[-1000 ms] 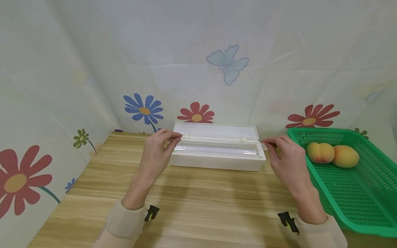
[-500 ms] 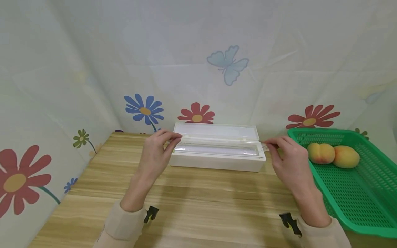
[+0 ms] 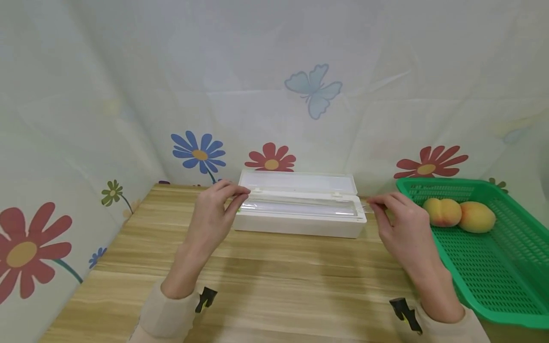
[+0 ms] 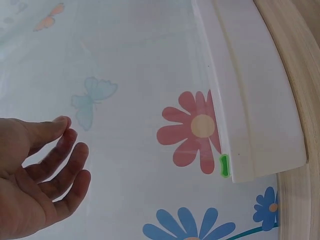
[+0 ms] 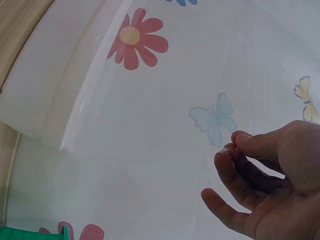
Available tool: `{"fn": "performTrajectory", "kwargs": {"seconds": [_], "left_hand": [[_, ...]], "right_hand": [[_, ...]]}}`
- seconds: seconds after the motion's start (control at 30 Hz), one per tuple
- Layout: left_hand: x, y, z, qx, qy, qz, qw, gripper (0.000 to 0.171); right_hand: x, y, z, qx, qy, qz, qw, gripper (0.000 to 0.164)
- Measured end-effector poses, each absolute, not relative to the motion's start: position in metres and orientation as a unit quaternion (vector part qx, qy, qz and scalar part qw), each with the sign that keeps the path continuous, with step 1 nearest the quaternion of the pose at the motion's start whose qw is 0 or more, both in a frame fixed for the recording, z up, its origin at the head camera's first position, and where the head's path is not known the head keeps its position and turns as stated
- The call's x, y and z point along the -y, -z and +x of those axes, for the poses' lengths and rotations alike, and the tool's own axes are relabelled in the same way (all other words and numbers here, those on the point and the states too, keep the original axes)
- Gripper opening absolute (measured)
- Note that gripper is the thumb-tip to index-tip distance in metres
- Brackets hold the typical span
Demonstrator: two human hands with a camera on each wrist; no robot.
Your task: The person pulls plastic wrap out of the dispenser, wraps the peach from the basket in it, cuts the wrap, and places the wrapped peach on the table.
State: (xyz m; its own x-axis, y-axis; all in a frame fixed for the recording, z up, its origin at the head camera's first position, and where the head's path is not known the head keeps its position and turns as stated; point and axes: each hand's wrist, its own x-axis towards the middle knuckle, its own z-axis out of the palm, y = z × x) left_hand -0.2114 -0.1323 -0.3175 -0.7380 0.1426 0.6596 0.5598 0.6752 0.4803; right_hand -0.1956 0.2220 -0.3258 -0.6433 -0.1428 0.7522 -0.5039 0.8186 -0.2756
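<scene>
A long white plastic-wrap dispenser box [image 3: 300, 227] lies on the table with its lid [image 3: 298, 181] raised at the back and a clear window on top. My left hand [image 3: 210, 212] is at its left end, thumb and forefinger pinched together. Beyond the right end, my right hand [image 3: 405, 228] pinches clear plastic wrap [image 3: 366, 208], whose crumpled edge shows at the fingertips. Between the hands the film is nearly invisible. In the left wrist view, the left hand [image 4: 45, 175] has its other fingers loosely bent, and the film at its pinch is hard to make out.
To the right stands a green plastic basket [image 3: 476, 312] holding a peach [image 3: 443, 212] and a yellow-orange fruit [image 3: 477, 217]. A flower-printed white curtain [image 3: 240, 71] hangs behind the wood-grain table [image 3: 274, 286]. A green slider [image 4: 225, 166] sits at the box's end.
My right hand has drifted slightly right, away from the box's end, with the wrap still pinched. The left hand has barely moved, and the box stays in place.
</scene>
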Motion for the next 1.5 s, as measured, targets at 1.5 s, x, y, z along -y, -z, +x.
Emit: {"fn": "performTrajectory", "kwargs": {"seconds": [1.5], "left_hand": [[0.138,0.310,-0.179,0.869,0.322,-0.234,0.293,0.015]], "right_hand": [[-0.227,0.318,-0.167,0.871,-0.223,0.211,0.383,0.021]]}}
